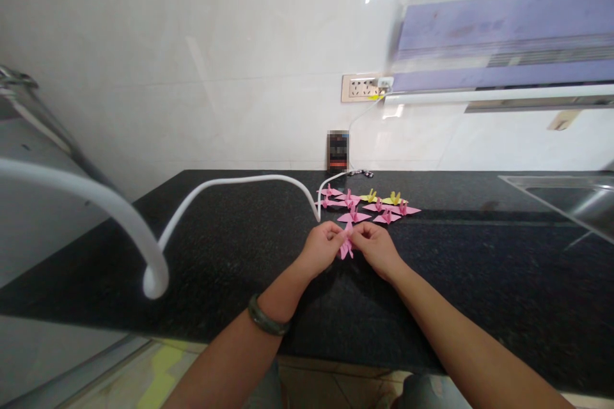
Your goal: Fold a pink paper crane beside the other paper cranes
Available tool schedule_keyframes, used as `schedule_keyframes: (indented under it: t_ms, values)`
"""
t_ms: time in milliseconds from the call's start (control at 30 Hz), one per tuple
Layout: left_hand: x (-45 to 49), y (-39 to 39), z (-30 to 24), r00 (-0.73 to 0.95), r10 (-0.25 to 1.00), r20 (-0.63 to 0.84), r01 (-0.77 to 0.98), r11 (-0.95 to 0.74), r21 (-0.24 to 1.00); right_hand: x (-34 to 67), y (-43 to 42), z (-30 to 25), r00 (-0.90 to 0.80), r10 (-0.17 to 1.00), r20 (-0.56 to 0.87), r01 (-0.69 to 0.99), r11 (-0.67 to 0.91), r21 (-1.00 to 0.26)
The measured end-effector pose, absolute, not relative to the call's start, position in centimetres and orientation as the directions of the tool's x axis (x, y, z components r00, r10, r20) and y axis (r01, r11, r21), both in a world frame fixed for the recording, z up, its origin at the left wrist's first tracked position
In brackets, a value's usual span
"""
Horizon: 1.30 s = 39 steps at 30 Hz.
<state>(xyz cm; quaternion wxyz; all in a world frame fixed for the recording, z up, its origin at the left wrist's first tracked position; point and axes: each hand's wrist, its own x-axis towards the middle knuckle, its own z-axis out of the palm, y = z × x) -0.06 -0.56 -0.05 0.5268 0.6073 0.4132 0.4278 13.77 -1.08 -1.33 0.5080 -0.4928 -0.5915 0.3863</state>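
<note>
A pink folded-paper crane (346, 246) is pinched between both hands, just above the black countertop. My left hand (322, 247) grips its left side with thumb and fingers. On the opposite side, my right hand (377, 248) pinches the paper with thumb and forefinger. Just beyond the fingers stands a pink paper crane (354, 215), with several more pink ones grouped around it. Two yellow paper cranes, a left one (371, 196) and a right one (395, 198), sit at the back of the group. My fingers hide part of the held crane.
A white flexible tube (249, 179) arches over the left of the black countertop (230, 255). Against the wall leans a phone-like dark object (338, 152), below a socket panel (363, 88) with a plugged-in cable. A sink (570, 198) is set in at the right.
</note>
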Motion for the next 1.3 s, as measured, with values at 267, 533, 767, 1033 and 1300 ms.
schedule_keyframes:
  t_ms: [267,533,767,1033,1300]
  values:
    - [-0.4,-0.8,0.3,0.154,0.987,0.040,-0.033,-0.035,0.999,13.7,-1.4,-0.2,-0.112,0.959,0.261,0.135,0.275,-0.952]
    - [-0.3,-0.7,0.1,0.220,0.974,0.060,-0.172,-0.022,0.985,13.4,-1.6,-0.6,-0.184,0.955,0.234,0.187,0.267,-0.945]
    - [-0.8,-0.1,0.4,0.281,0.948,-0.151,-0.259,0.227,0.939,14.1,-1.8,0.6,-0.295,0.757,0.583,0.361,0.653,-0.666]
    - [-0.7,-0.5,0.6,0.376,0.914,-0.155,-0.201,0.244,0.949,14.0,-1.6,0.2,-0.158,0.849,0.505,0.454,0.517,-0.726]
    - [-0.3,-0.5,0.2,0.285,0.958,0.029,0.006,-0.032,0.999,14.3,-1.4,-0.2,-0.072,0.929,0.363,0.473,0.353,-0.808]
